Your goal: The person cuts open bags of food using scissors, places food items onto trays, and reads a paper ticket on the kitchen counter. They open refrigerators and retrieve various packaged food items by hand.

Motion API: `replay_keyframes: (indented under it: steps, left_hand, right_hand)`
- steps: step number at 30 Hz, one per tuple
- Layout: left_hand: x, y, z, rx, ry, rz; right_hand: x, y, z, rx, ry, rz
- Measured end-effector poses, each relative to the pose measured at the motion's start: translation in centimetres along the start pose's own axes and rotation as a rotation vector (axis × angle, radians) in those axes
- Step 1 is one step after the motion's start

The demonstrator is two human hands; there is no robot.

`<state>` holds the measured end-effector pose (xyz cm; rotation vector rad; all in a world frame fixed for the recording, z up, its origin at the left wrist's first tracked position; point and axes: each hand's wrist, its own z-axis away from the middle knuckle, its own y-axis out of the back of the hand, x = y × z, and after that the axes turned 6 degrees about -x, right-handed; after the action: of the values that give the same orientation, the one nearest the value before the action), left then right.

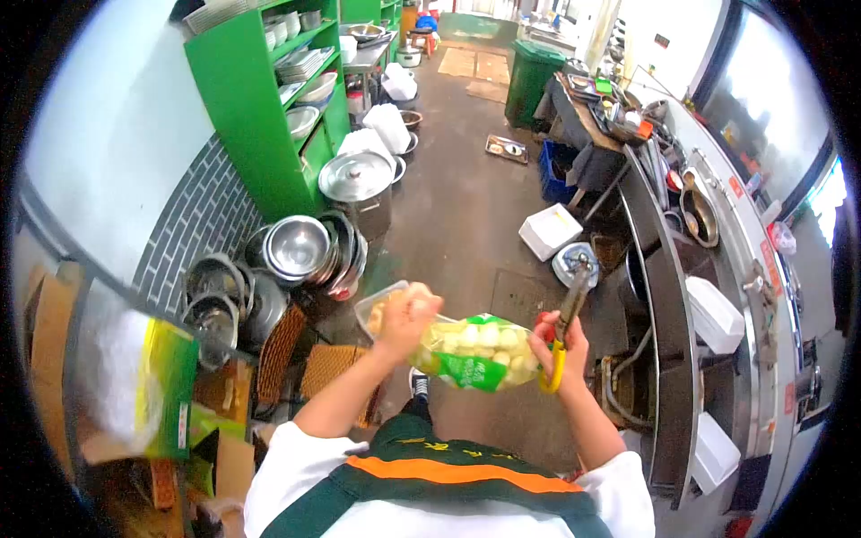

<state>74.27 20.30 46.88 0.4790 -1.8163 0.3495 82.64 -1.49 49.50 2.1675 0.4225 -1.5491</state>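
A clear and green plastic bag [480, 351] full of pale round pieces, perhaps food balls, hangs level in front of my apron. My left hand [408, 321] is closed at the bag's left end. Just behind that hand shows a clear plastic container [366, 311] with light contents; whether the hand grips it too, I cannot tell. My right hand [567, 351] is closed around scissors [558, 360] with yellow and red handles, their dark blades pointing up and away. Its fingers touch the bag's right end.
Steel bowls [299, 247] and a lidded pot [356, 177] stand on the left beside a green shelf [235, 117]. A white foam box [550, 231] and a blue-white scale-like object [576, 262] lie ahead right. A metal counter [668, 359] runs along the right.
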Motion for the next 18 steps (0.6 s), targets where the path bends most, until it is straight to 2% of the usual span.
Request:
replay_keyframes:
  steps: [2, 6, 7, 9, 10, 11, 13, 16, 17, 18]
  left_hand:
    - [1.0, -1.6, -4.2, -0.136, -0.096, -0.009]
    - [0.2, -4.0, -13.2, -0.082, -0.027, 0.045]
    - [0.4, -4.4, -15.6, -0.078, -0.030, 0.060]
    - [-0.1, -5.2, -20.0, -0.079, -0.074, 0.038]
    - [0.0, -5.6, -22.2, -0.059, -0.087, -0.002]
    - [-0.4, -5.9, -24.3, -0.043, -0.095, -0.041]
    - [-2.3, -6.0, -28.6, -0.007, -0.097, -0.065]
    - [-5.6, -5.6, -35.7, 0.060, -0.107, -0.074]
    - [-4.7, -6.3, -37.0, 0.066, -0.134, -0.048]
    - [-5.5, -6.5, -39.4, 0.076, -0.113, -0.019]
  right_hand:
    - [2.0, 1.1, -3.2, -0.009, -0.046, 0.042]
    - [4.9, 1.1, -11.9, 0.013, 0.002, 0.072]
    - [4.9, 0.9, -14.3, 0.063, -0.106, 0.094]
    - [4.7, -0.1, -18.9, 0.062, 0.066, -0.093]
    - [5.5, 0.2, -21.3, -0.020, 0.176, -0.062]
    - [6.0, -0.1, -23.5, -0.027, 0.175, -0.065]
    - [6.9, -1.8, -28.3, -0.191, 0.345, -0.236]
    - [10.2, -4.0, -36.1, -0.286, 0.274, -0.319]
    - [9.8, -3.6, -38.1, -0.308, 0.255, -0.322]
    - [12.6, -3.7, -41.3, -0.309, 0.323, -0.291]
